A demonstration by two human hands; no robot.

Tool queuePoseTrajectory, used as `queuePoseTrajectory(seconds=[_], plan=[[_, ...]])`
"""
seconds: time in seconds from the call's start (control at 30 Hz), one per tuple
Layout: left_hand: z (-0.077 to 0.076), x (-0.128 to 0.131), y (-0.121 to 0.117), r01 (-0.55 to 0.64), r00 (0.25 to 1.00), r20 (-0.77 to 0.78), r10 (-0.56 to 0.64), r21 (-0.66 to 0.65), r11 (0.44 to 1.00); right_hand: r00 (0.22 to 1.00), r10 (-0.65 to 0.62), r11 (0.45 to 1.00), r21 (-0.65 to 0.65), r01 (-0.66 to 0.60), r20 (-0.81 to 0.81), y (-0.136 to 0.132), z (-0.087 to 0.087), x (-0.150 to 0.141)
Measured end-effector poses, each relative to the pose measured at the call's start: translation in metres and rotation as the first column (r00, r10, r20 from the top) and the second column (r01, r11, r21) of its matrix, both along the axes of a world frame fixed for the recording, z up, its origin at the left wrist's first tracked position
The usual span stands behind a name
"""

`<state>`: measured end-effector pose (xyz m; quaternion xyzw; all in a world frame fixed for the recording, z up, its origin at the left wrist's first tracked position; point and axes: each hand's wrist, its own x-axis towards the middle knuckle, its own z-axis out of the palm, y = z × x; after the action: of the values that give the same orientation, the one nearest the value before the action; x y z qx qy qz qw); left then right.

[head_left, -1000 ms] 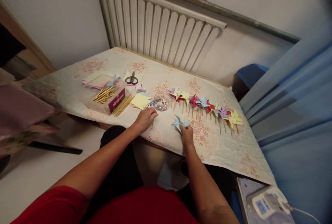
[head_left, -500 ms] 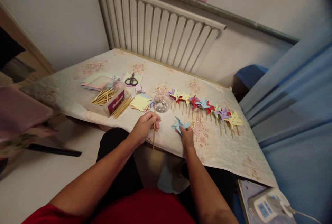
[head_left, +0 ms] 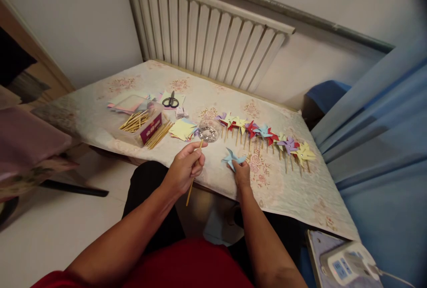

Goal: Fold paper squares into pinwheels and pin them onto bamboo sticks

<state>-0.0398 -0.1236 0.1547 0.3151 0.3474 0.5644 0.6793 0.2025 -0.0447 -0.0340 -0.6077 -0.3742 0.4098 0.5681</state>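
Between the thumb and fingers of my left hand (head_left: pixel 187 163) is a thin wooden stick (head_left: pixel 189 194), tilted, with its lower end out over the table's front edge. My right hand (head_left: pixel 242 174) pinches a light blue paper pinwheel (head_left: pixel 231 158) by one side, just above the tabletop. The stick and the pinwheel are apart. Just beyond my left hand sits a round clear dish (head_left: pixel 209 131) of small shiny metal pieces. A row of finished pinwheels on sticks (head_left: pixel 263 132), in several colours, lies behind my right hand.
At left stands a clear plastic box (head_left: pixel 135 134) of wooden sticks, with more sticks (head_left: pixel 159 135) beside it. Paper squares (head_left: pixel 183 129), black-handled scissors (head_left: pixel 171 100) and paper sheets (head_left: pixel 128 102) lie nearby on the flowered tablecloth (head_left: pixel 287 199). A blue curtain (head_left: pixel 373 146) hangs at right.
The stick in my left hand has gone from nearly upright to slanted, its lower end swinging left. My right hand still holds the blue pinwheel, which has turned slightly. The view has shifted a little.
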Motion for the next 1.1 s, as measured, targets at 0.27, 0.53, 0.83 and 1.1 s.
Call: queuePoseTrajectory(seconds=[0.27, 0.53, 0.83, 1.1], plan=[[-0.002, 0.002, 0.0, -0.05, 0.998, 0.05, 0.049, 0.021, 0.999, 1.0, 0.005, 1.0, 0.006, -0.005, 0.021, 0.0, -0.001, 0.001], [0.001, 0.003, 0.0, -0.102, 0.995, 0.015, 0.102, 0.012, 0.995, 1.0, 0.007, 1.0, 0.029, -0.007, 0.011, 0.001, -0.002, 0.001], [0.002, 0.003, -0.002, -0.133, 0.991, -0.024, 0.133, 0.004, 0.991, 1.0, -0.002, 1.0, -0.006, 0.002, 0.016, -0.004, 0.009, -0.003], [-0.001, 0.001, -0.003, -0.122, 0.992, -0.038, 0.121, -0.002, 0.993, 1.0, -0.01, 1.0, 0.0, 0.01, 0.028, -0.004, 0.01, -0.003]])
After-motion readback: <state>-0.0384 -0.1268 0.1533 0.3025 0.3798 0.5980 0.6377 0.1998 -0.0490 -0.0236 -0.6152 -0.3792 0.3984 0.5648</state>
